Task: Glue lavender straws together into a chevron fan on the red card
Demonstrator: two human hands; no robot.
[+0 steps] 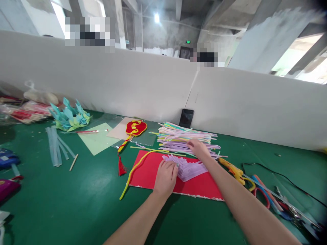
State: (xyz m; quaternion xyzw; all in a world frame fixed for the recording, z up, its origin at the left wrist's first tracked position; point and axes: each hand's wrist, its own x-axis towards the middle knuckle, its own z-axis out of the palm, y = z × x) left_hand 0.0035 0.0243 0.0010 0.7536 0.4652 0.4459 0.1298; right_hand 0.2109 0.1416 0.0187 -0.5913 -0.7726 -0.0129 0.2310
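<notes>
Purple strips folded into a zigzag, V-shaped woven piece [190, 170] lie on a red board [143, 170] with ragged white edges. My left hand [166, 175] rests over the piece's left end, its fingers curled together against it; the fingertips are partly hidden. Farther back, my right hand [198, 148] reaches into a pile of pastel strips [178, 132]. Its fingers are bent closed at the purple strips [176, 147] along the pile's near edge. A bent yellow fuzzy stem [131, 170] curves over the board's left side.
Left of the board are a red-and-yellow fan-shaped ornament [136, 128] with a tassel, pale green paper [95, 141] and a folded-paper flower [70, 117]. A phone [186, 117] leans on the white partition [127, 81]. Yellow-handled scissors [233, 170], other tools and a black cable [281, 175] lie right.
</notes>
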